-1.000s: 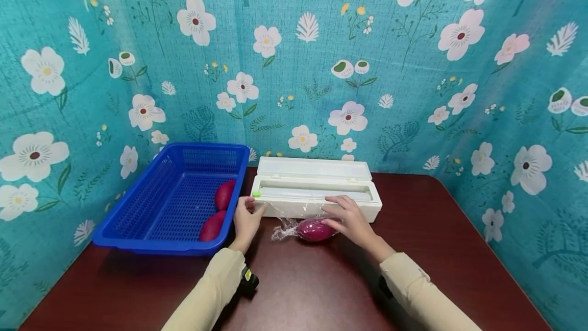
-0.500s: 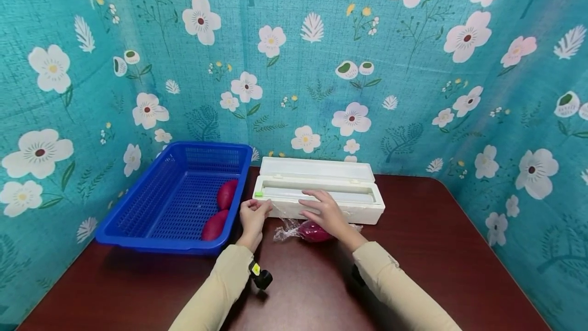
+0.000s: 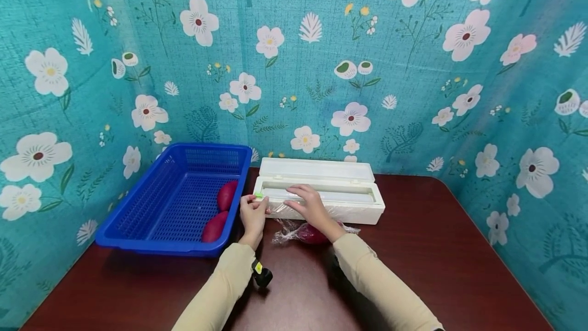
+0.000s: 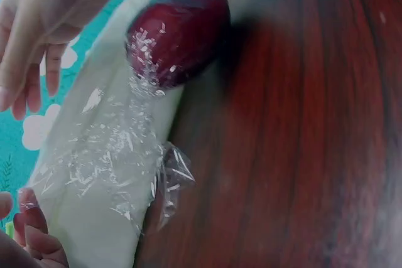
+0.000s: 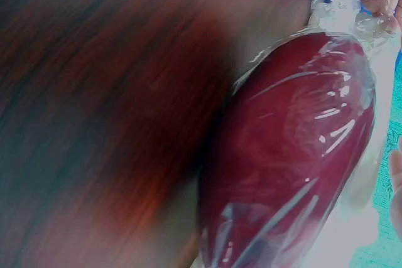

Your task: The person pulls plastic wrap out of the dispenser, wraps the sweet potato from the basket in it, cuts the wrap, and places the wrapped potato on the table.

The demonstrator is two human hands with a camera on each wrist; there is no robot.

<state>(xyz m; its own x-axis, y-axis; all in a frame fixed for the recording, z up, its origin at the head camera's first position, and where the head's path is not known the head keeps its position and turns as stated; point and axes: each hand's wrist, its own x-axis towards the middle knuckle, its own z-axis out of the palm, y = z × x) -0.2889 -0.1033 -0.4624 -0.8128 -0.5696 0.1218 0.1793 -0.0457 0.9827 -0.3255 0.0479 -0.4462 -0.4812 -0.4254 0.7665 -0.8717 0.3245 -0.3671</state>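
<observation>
In the head view my left hand (image 3: 252,218) pinches clear plastic wrap (image 4: 103,155) at the left end of a white cling film box (image 3: 340,213), beside a small green slider (image 3: 259,195). My right hand (image 3: 312,208) reaches over the box's front with fingers spread and relaxed, holding nothing. Below it on the table lies a smooth dark red oval piece, like a mango (image 5: 282,149), wrapped in clear film with a twisted, crumpled end toward the left. The right forearm partly hides it in the head view. A pale film roll (image 3: 340,195) sits inside the box, under the raised lid (image 3: 317,168).
A blue plastic basket (image 3: 172,247) stands to the left, close to the left hand. Two dark red oval pieces (image 3: 227,195) lie against its right side. The dark wooden table (image 3: 441,249) runs back to a teal floral cloth (image 3: 285,14).
The right hand has moved left along the box's front, from above the wrapped piece's right end toward the left hand. The left hand stays near the box's left end.
</observation>
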